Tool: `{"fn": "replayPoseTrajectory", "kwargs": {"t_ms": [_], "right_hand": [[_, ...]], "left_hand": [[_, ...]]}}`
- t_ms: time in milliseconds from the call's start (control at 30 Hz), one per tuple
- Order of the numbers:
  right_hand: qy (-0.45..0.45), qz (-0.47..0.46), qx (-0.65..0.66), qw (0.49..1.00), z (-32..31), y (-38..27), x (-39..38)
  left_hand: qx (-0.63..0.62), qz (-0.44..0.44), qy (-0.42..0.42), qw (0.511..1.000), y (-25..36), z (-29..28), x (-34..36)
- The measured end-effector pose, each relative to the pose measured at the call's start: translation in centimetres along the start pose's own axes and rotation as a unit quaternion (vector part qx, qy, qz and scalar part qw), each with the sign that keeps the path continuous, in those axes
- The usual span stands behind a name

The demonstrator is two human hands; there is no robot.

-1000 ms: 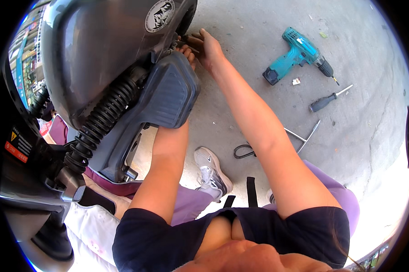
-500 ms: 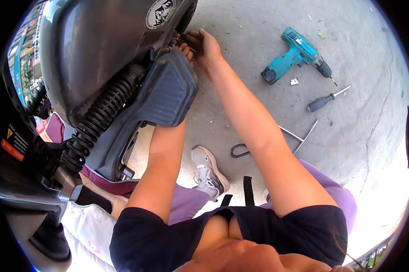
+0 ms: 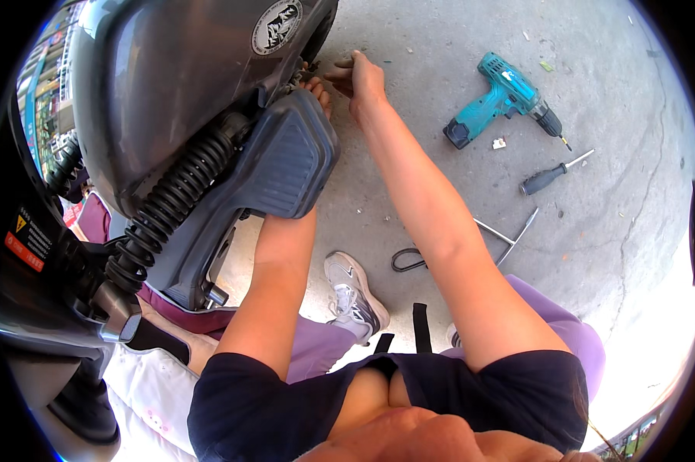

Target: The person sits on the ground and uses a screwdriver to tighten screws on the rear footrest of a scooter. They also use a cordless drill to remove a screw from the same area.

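Two hands: left hand [image 3: 317, 92] at the far edge of the grey plastic guard [image 3: 287, 160], grip hidden from me; right hand [image 3: 365, 83] half open beside it, nothing visible held. Guard, just nearside of both, looks stiff, light, slick. Take the rim.

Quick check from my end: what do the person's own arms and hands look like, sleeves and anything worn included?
The left hand and right hand show no gloves. The left sleeve and right sleeve are short, plain and very dark, leaving both forearms bare. The right wrist shows no watch or band; the left wrist is mostly hidden.
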State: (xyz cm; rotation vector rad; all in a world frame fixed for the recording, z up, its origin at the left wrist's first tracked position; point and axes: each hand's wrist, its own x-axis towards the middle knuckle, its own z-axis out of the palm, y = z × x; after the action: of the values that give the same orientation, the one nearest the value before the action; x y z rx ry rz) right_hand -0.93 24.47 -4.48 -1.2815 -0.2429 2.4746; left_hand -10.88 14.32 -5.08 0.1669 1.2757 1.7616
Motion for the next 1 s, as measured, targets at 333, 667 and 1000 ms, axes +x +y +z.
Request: {"fn": "replayPoseTrajectory", "kwargs": {"t_ms": [333, 667, 1000], "right_hand": [[-0.085, 0.019, -0.079, 0.993, 2.4, 2.1, 2.3], [0.03, 0.015, 0.145, 0.989, 4.7, 1.9, 1.3], [-0.026, 0.016, 0.055, 0.998, 1.3, 1.1, 0.6]], "left_hand": [[-0.044, -0.02, 0.035, 0.998, -0.3, -0.7, -1.6], [-0.067, -0.04, 0.029, 0.997, -0.5, -0.2, -1.3], [-0.073, -0.052, 0.024, 0.996, -0.4, -0.3, -0.2]]}}
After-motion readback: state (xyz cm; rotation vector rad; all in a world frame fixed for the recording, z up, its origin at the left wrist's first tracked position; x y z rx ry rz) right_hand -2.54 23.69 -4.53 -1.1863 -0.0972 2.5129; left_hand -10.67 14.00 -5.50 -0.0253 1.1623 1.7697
